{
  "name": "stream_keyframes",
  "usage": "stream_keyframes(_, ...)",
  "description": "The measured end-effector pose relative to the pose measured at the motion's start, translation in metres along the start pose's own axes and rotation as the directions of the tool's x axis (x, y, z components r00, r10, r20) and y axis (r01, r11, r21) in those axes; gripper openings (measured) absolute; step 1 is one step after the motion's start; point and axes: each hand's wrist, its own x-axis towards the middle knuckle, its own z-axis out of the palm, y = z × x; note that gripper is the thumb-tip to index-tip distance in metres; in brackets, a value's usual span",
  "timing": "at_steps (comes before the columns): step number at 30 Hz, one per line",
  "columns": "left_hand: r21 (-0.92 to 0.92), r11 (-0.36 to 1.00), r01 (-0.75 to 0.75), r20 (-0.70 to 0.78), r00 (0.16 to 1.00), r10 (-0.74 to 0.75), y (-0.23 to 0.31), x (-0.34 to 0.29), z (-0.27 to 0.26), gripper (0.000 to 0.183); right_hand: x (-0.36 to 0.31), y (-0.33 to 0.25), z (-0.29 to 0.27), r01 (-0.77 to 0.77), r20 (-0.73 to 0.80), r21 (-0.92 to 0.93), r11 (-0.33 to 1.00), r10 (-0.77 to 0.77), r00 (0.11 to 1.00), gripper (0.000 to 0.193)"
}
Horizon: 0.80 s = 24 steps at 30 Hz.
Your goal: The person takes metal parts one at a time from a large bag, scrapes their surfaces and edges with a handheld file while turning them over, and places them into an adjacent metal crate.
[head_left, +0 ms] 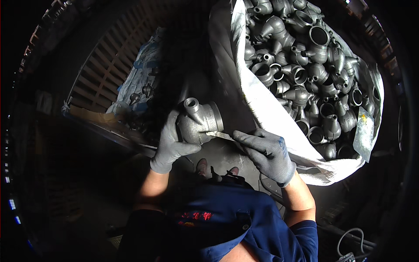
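Note:
A grey metal casting (pixel 194 126), round-bodied with a short open pipe stub on top and a ridged collar on its right, is held up in front of me. My left hand (pixel 170 142), in a grey glove, is wrapped round its left side, thumb along the underside. In my gloved right hand (pixel 268 153) is a thin, flat, pale scraper-like blade (pixel 220 136). Its tip touches or nearly touches the casting's lower right side. The handle end is hidden in the fingers.
To the right stands a large white sack (pixel 270 118) heaped with similar grey castings (pixel 301 94). A slatted crate (pixel 107 65) on the left holds pale sheeting and a few castings (pixel 136 98). A grey cable (pixel 351 233) loops at the lower right.

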Motion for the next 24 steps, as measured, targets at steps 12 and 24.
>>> stream_keyframes(12,0.151,0.986,-0.076,0.160,0.986,0.051,0.011,0.007,-0.002,0.089,0.001,0.002,-0.001,0.092,0.070,-0.266,0.959,-0.076,0.995,0.050)
stream_keyframes(24,0.121,0.993,-0.003,0.159,0.987,-0.017,0.006,0.009,0.005,0.090,-0.003,0.001,-0.006,0.056,0.128,-0.344,0.937,-0.013,0.992,0.049)
